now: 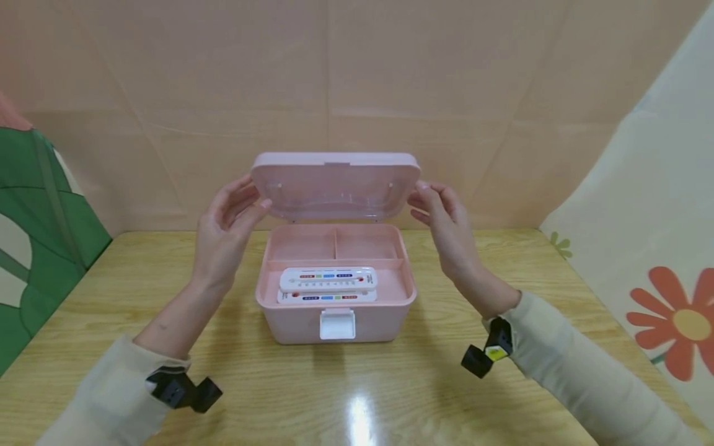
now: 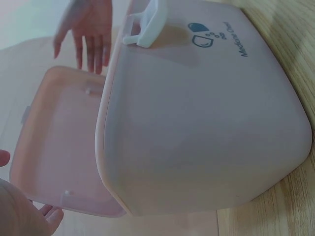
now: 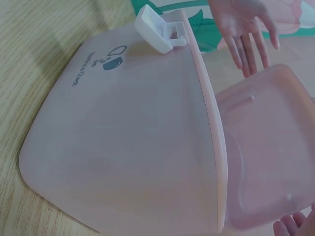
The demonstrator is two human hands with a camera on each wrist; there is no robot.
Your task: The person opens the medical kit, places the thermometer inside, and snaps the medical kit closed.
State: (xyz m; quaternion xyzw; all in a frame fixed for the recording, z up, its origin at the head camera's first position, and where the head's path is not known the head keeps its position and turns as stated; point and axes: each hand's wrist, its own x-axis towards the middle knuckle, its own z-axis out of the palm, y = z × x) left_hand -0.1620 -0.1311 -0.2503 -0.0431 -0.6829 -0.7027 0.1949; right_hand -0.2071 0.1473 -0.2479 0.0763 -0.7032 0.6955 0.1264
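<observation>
A pink medicine chest stands on the table with its lid raised on the back hinges. My left hand is at the lid's left edge, fingers spread and thumb near the rim. At the lid's right edge is my right hand, its thumb tip close to the rim. The left wrist view shows the right hand with fingers extended; in the right wrist view the left hand looks the same. Two white thermometers with coloured scales lie overlapping in the chest's front compartment.
A white latch hangs flipped out from the chest's front. Behind the divider are two smaller compartments. The wooden table ends at a beige backdrop. A flower-patterned cloth hangs at the right.
</observation>
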